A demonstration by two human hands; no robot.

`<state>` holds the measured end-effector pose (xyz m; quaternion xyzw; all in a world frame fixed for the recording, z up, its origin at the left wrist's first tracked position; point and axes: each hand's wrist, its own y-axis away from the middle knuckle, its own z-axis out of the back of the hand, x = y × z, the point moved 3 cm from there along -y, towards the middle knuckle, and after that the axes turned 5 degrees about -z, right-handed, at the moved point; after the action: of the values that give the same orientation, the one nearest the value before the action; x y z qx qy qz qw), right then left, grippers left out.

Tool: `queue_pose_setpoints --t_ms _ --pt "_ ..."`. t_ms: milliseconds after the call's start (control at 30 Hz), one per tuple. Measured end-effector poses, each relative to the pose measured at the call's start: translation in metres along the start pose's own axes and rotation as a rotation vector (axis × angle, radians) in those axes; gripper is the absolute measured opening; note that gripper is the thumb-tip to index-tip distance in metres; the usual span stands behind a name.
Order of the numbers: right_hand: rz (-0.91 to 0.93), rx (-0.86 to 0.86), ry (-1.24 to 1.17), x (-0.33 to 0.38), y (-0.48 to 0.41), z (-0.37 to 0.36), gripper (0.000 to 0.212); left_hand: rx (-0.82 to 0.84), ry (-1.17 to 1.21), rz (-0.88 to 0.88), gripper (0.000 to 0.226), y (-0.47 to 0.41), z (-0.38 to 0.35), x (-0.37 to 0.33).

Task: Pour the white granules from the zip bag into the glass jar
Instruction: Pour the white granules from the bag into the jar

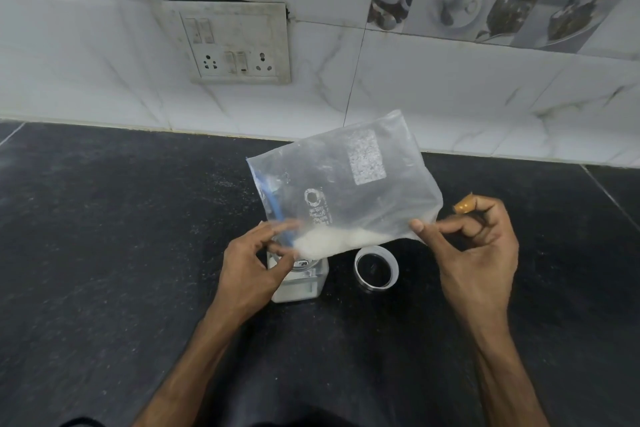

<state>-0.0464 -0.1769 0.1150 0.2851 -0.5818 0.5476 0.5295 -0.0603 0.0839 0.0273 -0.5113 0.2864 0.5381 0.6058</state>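
A clear zip bag (pixel 349 180) with a blue zip strip hangs tilted over the square glass jar (pixel 300 279) on the black counter. White granules (pixel 337 241) lie heaped in the bag's lowest edge, right above the jar's mouth. My left hand (pixel 254 265) pinches the bag at its blue zip end, next to the jar. My right hand (pixel 474 253) pinches the bag's lower right corner between thumb and forefinger. It also holds a small brown-tipped object (pixel 464 205) in its fingers. The jar holds some white granules at its bottom.
The jar's round lid (pixel 376 269) lies open side up on the counter just right of the jar. A tiled wall with a switch and socket plate (pixel 235 43) rises behind. Scattered white grains dust the counter (pixel 104 218) left of the bag.
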Motion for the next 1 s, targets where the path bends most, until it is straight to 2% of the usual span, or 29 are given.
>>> queue_pose_setpoints --t_ms 100,233,400,567,700,867,1000 --pt "0.001 0.041 -0.005 -0.004 0.0 0.0 0.043 0.009 0.003 0.007 0.05 0.0 0.0 -0.001" --pt "0.013 0.015 0.0 -0.002 0.0 0.0 0.056 -0.011 0.009 0.003 0.061 0.0 0.0 -0.004" --pt "-0.005 0.027 -0.046 -0.002 0.002 -0.001 0.045 -0.003 0.015 0.01 0.051 0.0 -0.001 0.001" --pt "0.004 0.007 -0.01 -0.002 0.001 0.0 0.054 -0.004 0.013 0.004 0.05 0.0 0.0 0.001" --pt "-0.018 0.0 -0.04 -0.001 0.003 0.0 0.039 0.005 0.018 -0.003 0.049 0.0 -0.002 0.003" --pt "0.018 0.019 -0.018 0.0 0.002 0.0 0.049 -0.001 0.024 0.015 0.049 0.0 -0.002 0.006" --pt "-0.002 0.016 -0.028 -0.003 0.001 0.0 0.033 0.003 0.029 0.01 0.05 0.0 -0.002 0.006"
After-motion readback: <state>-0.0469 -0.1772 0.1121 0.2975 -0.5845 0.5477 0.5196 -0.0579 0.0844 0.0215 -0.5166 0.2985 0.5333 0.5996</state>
